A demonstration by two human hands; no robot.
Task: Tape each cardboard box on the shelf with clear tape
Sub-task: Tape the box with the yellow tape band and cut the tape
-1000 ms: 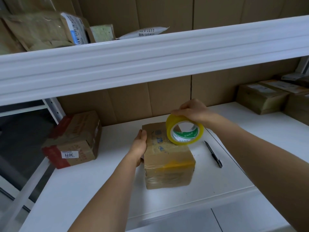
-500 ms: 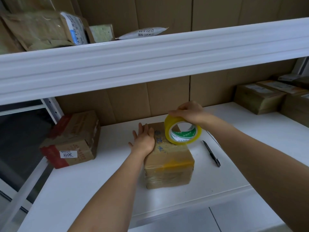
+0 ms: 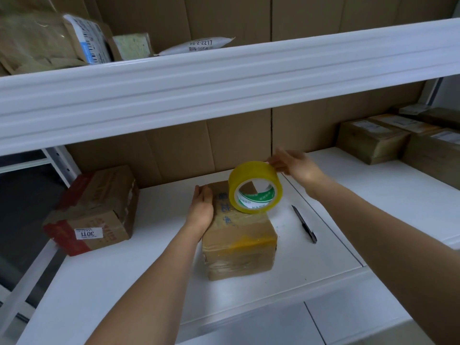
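the small cardboard box [image 3: 237, 235] sits near the middle of the white shelf [image 3: 104, 290], with a band of yellowish tape already across its front edge. the tape roll [image 3: 255, 187] stands on its rim on the far part of the box top, its open core facing the camera. the left hand [image 3: 202, 207] lies flat and relaxed against the box's left upper edge, fingers straight, steadying it. the right hand [image 3: 295, 165] is at the roll's upper right rim; it is blurred, so whether its fingers [image 3: 273, 163] are pinching the free end of the tape or merely touching the roll cannot be told.

the main risk is the roll itself: balanced on edge and held lightly at best, it could tip or roll off the box toward the pen [image 3: 304, 224] lying just to the right. if the tape end is pulled while the left hand only rests on the box, the light box may slide or twist and the strip go on crooked or wrinkled (the existing band already looks uneven). a lost tape end could also fall back onto the roll. the other boxes, the red-edged box [image 3: 92, 210] at left and the stacked boxes [image 3: 403, 143] at far right, stand well apart.
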